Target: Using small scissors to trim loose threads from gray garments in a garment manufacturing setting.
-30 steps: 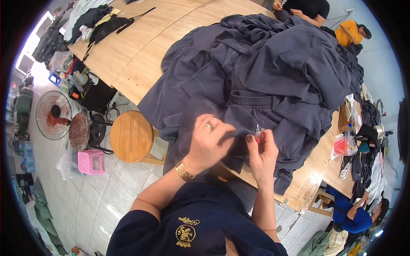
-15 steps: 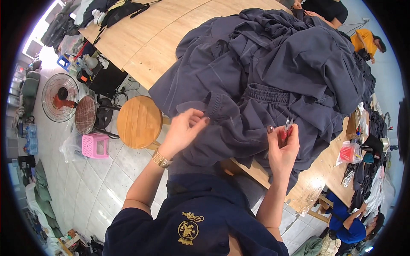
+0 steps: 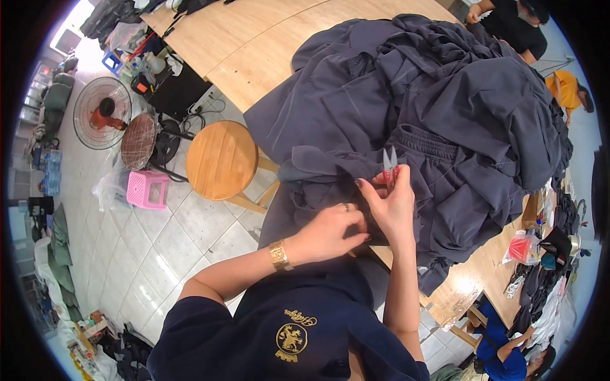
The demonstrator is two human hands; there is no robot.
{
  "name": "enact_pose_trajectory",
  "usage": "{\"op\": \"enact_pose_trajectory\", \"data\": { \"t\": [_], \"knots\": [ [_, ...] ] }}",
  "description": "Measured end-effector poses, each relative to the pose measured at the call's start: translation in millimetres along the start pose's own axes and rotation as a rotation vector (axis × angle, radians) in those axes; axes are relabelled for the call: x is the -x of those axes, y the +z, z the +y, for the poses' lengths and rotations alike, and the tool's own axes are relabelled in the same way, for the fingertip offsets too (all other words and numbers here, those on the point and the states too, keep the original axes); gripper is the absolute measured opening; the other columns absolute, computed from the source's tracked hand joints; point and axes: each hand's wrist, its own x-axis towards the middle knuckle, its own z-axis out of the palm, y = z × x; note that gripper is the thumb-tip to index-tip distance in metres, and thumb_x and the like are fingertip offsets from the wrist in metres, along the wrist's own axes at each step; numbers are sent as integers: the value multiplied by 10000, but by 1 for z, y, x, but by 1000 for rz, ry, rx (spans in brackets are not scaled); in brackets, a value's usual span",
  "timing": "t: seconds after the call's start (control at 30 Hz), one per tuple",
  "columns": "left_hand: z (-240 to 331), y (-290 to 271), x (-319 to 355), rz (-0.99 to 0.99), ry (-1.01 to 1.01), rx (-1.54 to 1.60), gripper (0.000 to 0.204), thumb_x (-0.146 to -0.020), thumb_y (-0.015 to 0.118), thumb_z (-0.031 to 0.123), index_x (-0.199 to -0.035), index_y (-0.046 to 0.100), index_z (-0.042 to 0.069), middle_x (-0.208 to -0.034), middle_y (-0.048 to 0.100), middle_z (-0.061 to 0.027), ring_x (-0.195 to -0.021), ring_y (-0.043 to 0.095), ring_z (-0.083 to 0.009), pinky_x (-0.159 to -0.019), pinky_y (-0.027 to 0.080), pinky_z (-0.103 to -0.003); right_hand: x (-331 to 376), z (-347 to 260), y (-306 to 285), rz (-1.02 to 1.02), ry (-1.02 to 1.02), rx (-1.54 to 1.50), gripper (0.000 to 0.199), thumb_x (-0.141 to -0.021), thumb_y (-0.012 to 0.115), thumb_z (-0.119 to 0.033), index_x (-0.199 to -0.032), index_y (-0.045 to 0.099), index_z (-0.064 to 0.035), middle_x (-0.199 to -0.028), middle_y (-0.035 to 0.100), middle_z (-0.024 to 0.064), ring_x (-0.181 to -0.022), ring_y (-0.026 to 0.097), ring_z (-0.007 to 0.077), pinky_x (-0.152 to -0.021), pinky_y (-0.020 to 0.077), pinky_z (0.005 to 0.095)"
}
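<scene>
A big heap of dark grey garments [image 3: 483, 114] covers the near part of the wooden table, and a gathered elastic waistband [image 3: 427, 145] shows in it. My right hand [image 3: 393, 206] holds small thread snips [image 3: 389, 166] by their red handles, blades parted and pointing away from me. Left of it and nearer my body, my left hand [image 3: 327, 233] has its fingers curled and thumb bent in at the near edge of the cloth. It seems to grip a fold of a grey garment [image 3: 308, 174]; the fingertips are partly hidden. A gold-coloured band sits on the left wrist.
A round wooden stool [image 3: 222, 160] stands left of the table [image 3: 254, 44], with a pink plastic stool [image 3: 147, 189] and a fan [image 3: 103, 113] beyond. A red-and-clear package [image 3: 524, 247] lies on the right. Other people work at the far right and lower right.
My left hand has moved right and nearer my body, close to the right hand. The right hand with the snips has shifted left. The cloth at the near left is bunched differently.
</scene>
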Motion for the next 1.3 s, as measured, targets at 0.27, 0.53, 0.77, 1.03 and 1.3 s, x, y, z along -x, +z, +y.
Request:
{"op": "enact_pose_trajectory", "data": {
  "t": [0.27, 0.53, 0.77, 1.03, 1.3],
  "knots": [
    [-97, -60, 25, 801, -359, 178, 304, -827, 705, 268, -934, 546, 32, -775, 544, -9, -769, 529, -100, -654, 453, -262, -4, 36, 21, 17, -139, 379, 360, -733, 706, -92, -909, 405, -1, -850, 507, 196, -813, 541, 372, -730, 435, 422],
    [-75, -47, -5, 513, -358, 347, 294, -857, 678, 152, -1068, 591, -32, -981, 629, -60, -901, 558, -72, -728, 468, -225, -12, 32, 4, 82, -40, 80, 224, -750, 557, -9, -894, 387, 19, -718, 572, 192, -635, 583, 370, -628, 471, 398],
    [-45, -63, -51, 725, 17, 623, 206, -873, 599, -10, -1074, 624, -46, -1030, 627, -44, -911, 559, -63, -840, 437, -201, -8, 28, -20, 101, 54, -71, 235, -716, 575, -18, -883, 411, 0, -713, 577, 114, -611, 568, 199, -611, 458, 325],
    [-50, -81, -66, 629, -40, 819, 366, -887, 571, 6, -1247, 523, -34, -1131, 593, -76, -938, 547, -88, -829, 447, -220, -6, 32, -35, 63, 141, -204, 216, -714, 595, -13, -848, 427, -24, -682, 509, 29, -585, 482, 98, -551, 416, 245],
    [-9, -48, -59, 284, 368, -589, 473, -639, 781, 129, -1071, 588, 114, -1185, 501, -109, -1230, 393, -359, -1013, 337, -438, -4, 41, -25, 7, 105, -313, 253, -722, 631, -24, -879, 432, -22, -744, 491, 24, -666, 469, 99, -618, 406, 254]
  ]
}}
